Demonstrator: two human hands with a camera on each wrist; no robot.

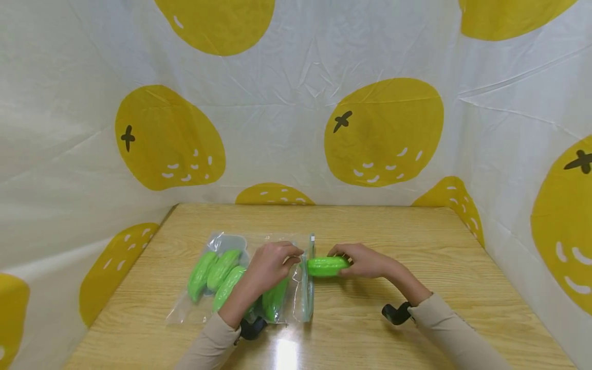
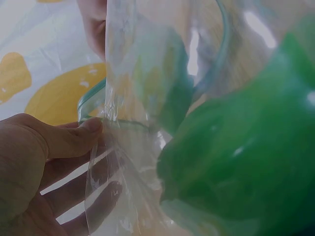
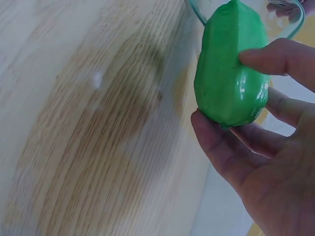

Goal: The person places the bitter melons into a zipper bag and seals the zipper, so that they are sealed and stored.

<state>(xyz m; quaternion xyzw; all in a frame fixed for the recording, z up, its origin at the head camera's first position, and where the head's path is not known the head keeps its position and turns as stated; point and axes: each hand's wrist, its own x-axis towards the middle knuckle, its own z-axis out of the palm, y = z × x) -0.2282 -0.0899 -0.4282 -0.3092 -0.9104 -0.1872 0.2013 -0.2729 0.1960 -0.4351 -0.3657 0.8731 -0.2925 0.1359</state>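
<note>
A clear zip bag (image 1: pixel 295 303) lies flat on the table with its open mouth toward the right. Several green bitter melons (image 1: pixel 224 270), glossy and ridged, are inside it. My left hand (image 1: pixel 270 264) reaches over the bag and pinches the edge of its mouth; the left wrist view shows the thumb and fingers on either side of the clear plastic (image 2: pixel 123 167). With my right hand (image 1: pixel 370 261) I grip another bitter melon (image 1: pixel 326 266) by its near end. Its far tip is at the bag's mouth, as the right wrist view of this melon (image 3: pixel 229 73) also shows.
The wooden table (image 1: pixel 393 226) reaches back to a white cloth (image 1: pixel 277 133) printed with yellow fruit, which also hangs at both sides. Black wrist-camera mounts (image 1: pixel 396 313) stick out beneath the wrists.
</note>
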